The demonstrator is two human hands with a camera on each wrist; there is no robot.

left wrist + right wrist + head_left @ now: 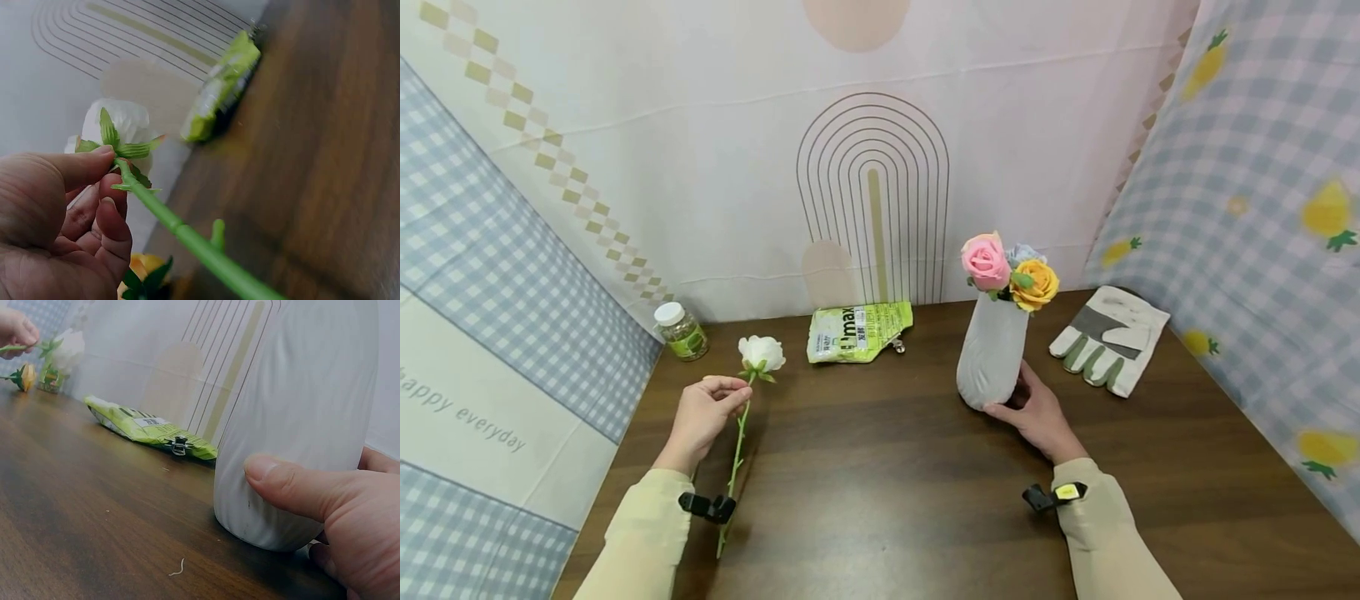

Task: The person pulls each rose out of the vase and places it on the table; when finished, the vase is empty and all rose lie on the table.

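Here you are at the left of the table (880, 467), your left hand (703, 421) pinching the white flower (762, 354) by its green stem, right under the bloom. It looks artificial: I'd call it featherlight, the petals soft and easily crushed, the stem plasticky, bendy but springy, with little side nubs to stop slipping. Stem's the place to hold; leave the petals alone!

Over on your right, your right hand (1037, 417) grips the vase (992, 350) low by its base, thumb across the near side. Pale, smooth-looking, likely stiff, perhaps slick and breakable; the lower body should be your steadiest hold.

Now the writing! "max" shouts from the green bag (859, 332), with small Chinese characters alongside. The left cloth (460, 408) says "happy everyday", while the jar's (682, 332) label is too small to read.
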